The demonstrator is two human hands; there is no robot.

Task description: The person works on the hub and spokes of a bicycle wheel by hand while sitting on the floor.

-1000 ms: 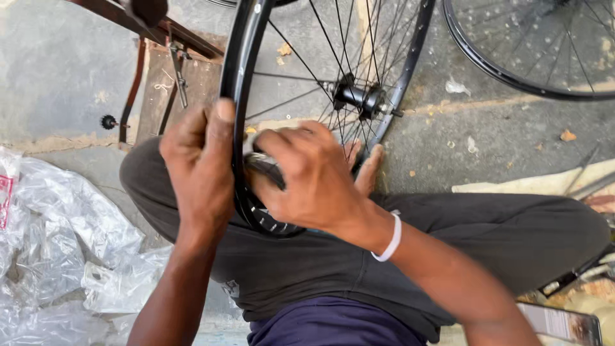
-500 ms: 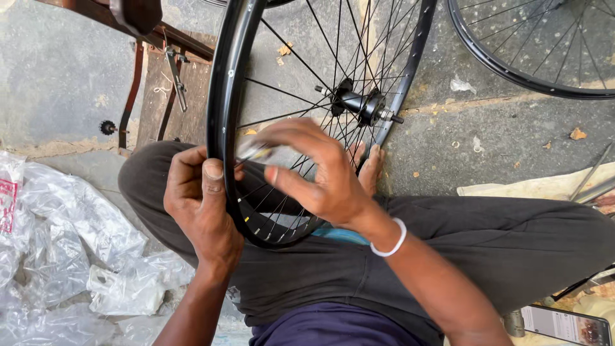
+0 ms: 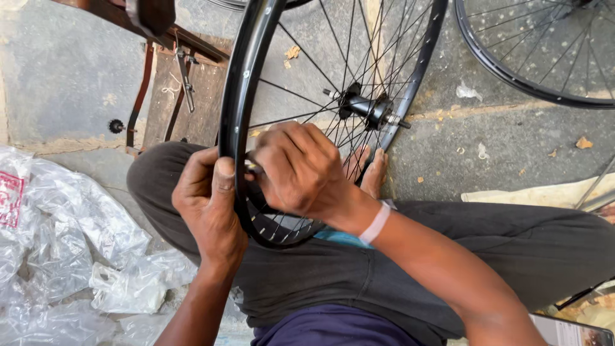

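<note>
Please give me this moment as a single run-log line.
left hand: grips wheel rim | right hand: pinches small part at rim, among spokes | wheel rests on lap

Glossy black metal rim (image 3: 238, 96) against rough, matt concrete ground (image 3: 70, 77).
Thin bright metal spokes (image 3: 301, 96) meet a dark metal hub (image 3: 365, 107); left of the rim, crinkled clear plastic bags (image 3: 70, 256) shine, and worn wood (image 3: 205, 96), possibly a plank, looks dull beside it.

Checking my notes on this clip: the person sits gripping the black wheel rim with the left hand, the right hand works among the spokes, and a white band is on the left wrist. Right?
Not quite. The head view shows the white band on the right wrist; the rest holds.
</note>
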